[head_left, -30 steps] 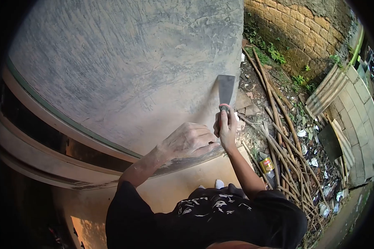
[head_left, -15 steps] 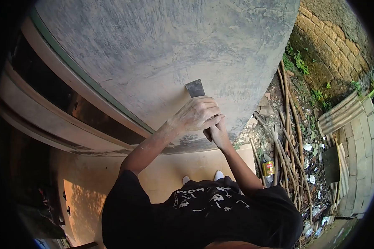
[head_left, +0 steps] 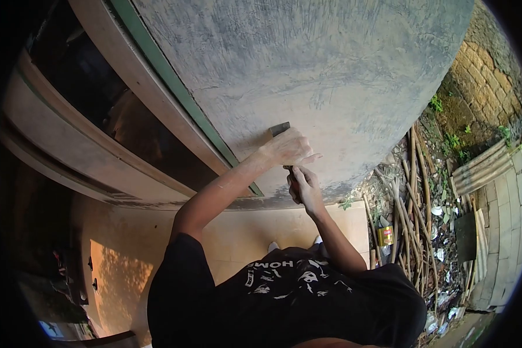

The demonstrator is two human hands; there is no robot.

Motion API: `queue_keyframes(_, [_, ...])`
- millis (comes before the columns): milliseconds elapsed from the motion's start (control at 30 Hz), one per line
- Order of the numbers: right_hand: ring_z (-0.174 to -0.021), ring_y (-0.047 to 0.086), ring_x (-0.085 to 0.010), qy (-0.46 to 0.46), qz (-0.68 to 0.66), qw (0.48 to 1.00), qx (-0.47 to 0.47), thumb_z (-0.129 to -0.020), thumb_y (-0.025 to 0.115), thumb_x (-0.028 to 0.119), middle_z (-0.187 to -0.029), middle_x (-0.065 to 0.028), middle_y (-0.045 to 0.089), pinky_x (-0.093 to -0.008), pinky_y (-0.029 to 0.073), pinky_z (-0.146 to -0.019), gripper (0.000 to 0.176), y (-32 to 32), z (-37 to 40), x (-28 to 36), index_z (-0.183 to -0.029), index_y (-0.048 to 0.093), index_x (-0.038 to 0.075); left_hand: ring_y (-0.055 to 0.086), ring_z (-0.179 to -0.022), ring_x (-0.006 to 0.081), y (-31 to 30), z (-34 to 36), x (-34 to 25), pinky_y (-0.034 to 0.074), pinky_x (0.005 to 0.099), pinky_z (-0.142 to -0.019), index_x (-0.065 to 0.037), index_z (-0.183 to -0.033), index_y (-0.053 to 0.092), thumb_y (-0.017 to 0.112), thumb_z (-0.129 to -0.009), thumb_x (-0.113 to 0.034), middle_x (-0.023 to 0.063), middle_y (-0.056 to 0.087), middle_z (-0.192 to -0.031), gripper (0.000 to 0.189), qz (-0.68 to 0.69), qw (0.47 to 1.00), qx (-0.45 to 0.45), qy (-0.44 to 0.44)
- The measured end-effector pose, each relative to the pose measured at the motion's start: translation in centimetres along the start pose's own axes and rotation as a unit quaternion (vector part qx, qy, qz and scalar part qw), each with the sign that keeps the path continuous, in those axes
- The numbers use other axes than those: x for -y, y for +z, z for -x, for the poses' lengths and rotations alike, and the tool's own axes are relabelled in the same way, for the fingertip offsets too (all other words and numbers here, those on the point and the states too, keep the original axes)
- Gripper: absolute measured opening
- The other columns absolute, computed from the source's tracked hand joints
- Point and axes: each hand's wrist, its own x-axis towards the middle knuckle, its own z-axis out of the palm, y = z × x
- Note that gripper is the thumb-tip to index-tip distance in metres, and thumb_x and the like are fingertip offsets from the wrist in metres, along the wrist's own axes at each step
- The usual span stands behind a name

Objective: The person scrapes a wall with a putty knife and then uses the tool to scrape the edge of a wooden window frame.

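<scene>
Both my hands are on a scraper (head_left: 280, 128) with a flat dark metal blade, held up against the grey, dusty wall (head_left: 330, 93). My left hand (head_left: 287, 148) curls over the tool just behind the blade, its thumb pointing right. Below it, my right hand (head_left: 304, 188) is closed around the handle. The blade looks tilted, and my left hand hides its lower part. Whitish dust coats the left hand and forearm. The wall is pale with darker, streaky patches.
A green-edged window frame (head_left: 182, 93) borders the wall on the left. Tiled floor (head_left: 232, 232) lies below. To the right are wooden poles (head_left: 414, 191), a yellow-and-red package (head_left: 385, 235), scattered litter and a corrugated sheet (head_left: 478, 165).
My view has swung left, so the window frame shows larger. The scraper and hands sit nearer that frame, the blade appears more edge-on, and my hands are slightly farther apart.
</scene>
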Motion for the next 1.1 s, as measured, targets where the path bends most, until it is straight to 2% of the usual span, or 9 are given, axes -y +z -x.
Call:
queue_keyframes(67, [-0.036,0.036,-0.0064,0.009,-0.008,1.000,-0.024,-0.099,0.042,0.030,-0.060,0.0010,0.043,-0.0222,0.026,-0.031,0.033,0.8,0.1,-0.2,-0.095,0.055,0.000,0.045,-0.036,0.0305,0.4,0.7,0.3,0.039,0.0388,-0.040,-0.006,-0.044,0.051,0.056,-0.088,-0.032,0.0120,0.049,-0.043,0.052,0.013,0.999,-0.025,0.018])
queue_keyframes(267, [-0.037,0.039,-0.0064,-0.075,0.041,0.996,-0.032,-0.093,0.054,0.023,-0.058,-0.0004,0.046,-0.0217,0.027,-0.035,0.024,2.6,1.8,2.5,-0.084,0.053,0.001,0.048,-0.038,0.0292,-5.3,0.0,0.1,0.040,0.0378,-0.040,-0.007,-0.043,0.049,0.056,-0.087,-0.038,0.0113,0.048,-0.042,0.055,-0.004,0.992,-0.081,0.094])
queue_keyframes(333, [-0.047,0.050,-0.0101,-0.074,0.086,0.993,-0.031,-0.089,0.058,0.017,-0.066,-0.0059,0.054,-0.0237,0.037,-0.043,0.022,3.3,2.6,5.3,-0.097,0.048,-0.001,0.046,-0.036,0.0277,-8.0,-1.3,0.2,0.039,0.0357,-0.039,-0.007,-0.040,0.045,0.056,-0.087,-0.040,0.0096,0.045,-0.039,0.058,0.004,0.985,-0.122,0.123])
queue_keyframes(400, [-0.065,0.058,-0.0152,-0.327,0.267,0.894,-0.153,-0.088,0.058,0.009,-0.083,-0.0130,0.058,-0.0273,0.046,-0.057,0.037,4.7,3.0,7.1,-0.115,0.036,-0.003,0.045,-0.035,0.0269,-10.9,-3.1,0.8,0.039,0.0348,-0.038,-0.008,-0.039,0.044,0.055,-0.087,-0.040,0.0091,0.044,-0.038,0.059,-0.017,0.983,-0.114,0.141])
queue_keyframes(433, [-0.080,0.060,-0.0204,-0.301,0.246,0.911,-0.136,-0.086,0.059,0.002,-0.098,-0.0183,0.057,-0.0313,0.049,-0.069,0.053,4.7,3.4,7.7,-0.124,0.023,-0.002,0.044,-0.034,0.0262,-12.1,-3.9,0.8,0.039,0.0338,-0.038,-0.008,-0.039,0.042,0.055,-0.088,-0.040,0.0086,0.042,-0.037,0.061,-0.037,0.982,-0.104,0.154])
queue_keyframes(667, [-0.077,0.059,-0.0237,-0.392,0.352,0.824,-0.206,-0.080,0.062,-0.002,-0.091,-0.0178,0.057,-0.0318,0.048,-0.069,0.049,3.1,3.1,12.5,-0.123,0.038,-0.002,0.041,-0.033,0.0221,-16.4,-9.6,0.6,0.036,0.0339,-0.035,-0.007,-0.040,0.046,0.049,-0.091,-0.043,0.0065,0.040,-0.036,0.062,-0.100,0.947,-0.163,0.257])
queue_keyframes(767, [-0.071,0.058,-0.0249,-0.476,0.399,0.747,-0.237,-0.078,0.065,-0.002,-0.085,-0.0163,0.057,-0.0326,0.047,-0.065,0.046,2.8,2.2,15.0,-0.121,0.050,0.000,0.043,-0.033,0.0205,-17.6,-12.0,0.7,0.037,0.0323,-0.036,-0.008,-0.041,0.047,0.049,-0.092,-0.042,0.0056,0.040,-0.036,0.061,-0.135,0.937,-0.155,0.284])
queue_keyframes(1033, [-0.059,0.055,-0.0164,-0.417,0.361,0.783,-0.287,-0.080,0.063,-0.004,-0.070,-0.0111,0.057,-0.0278,0.045,-0.059,0.040,0.6,0.9,16.0,-0.119,0.058,0.003,0.046,-0.036,0.0170,-17.7,-15.6,1.1,0.040,0.0292,-0.037,-0.012,-0.050,0.057,0.050,-0.092,-0.038,0.0008,0.042,-0.038,0.050,-0.173,0.932,-0.147,0.282])
queue_keyframes(1100, [-0.054,0.049,-0.0127,-0.480,0.338,0.752,-0.300,-0.081,0.063,-0.003,-0.065,-0.0082,0.054,-0.0257,0.042,-0.054,0.038,0.2,-0.4,15.8,-0.118,0.060,0.004,0.047,-0.036,0.0167,-17.5,-15.8,1.5,0.041,0.0288,-0.037,-0.012,-0.051,0.059,0.050,-0.092,-0.037,0.0002,0.042,-0.039,0.049,-0.189,0.934,-0.127,0.276])
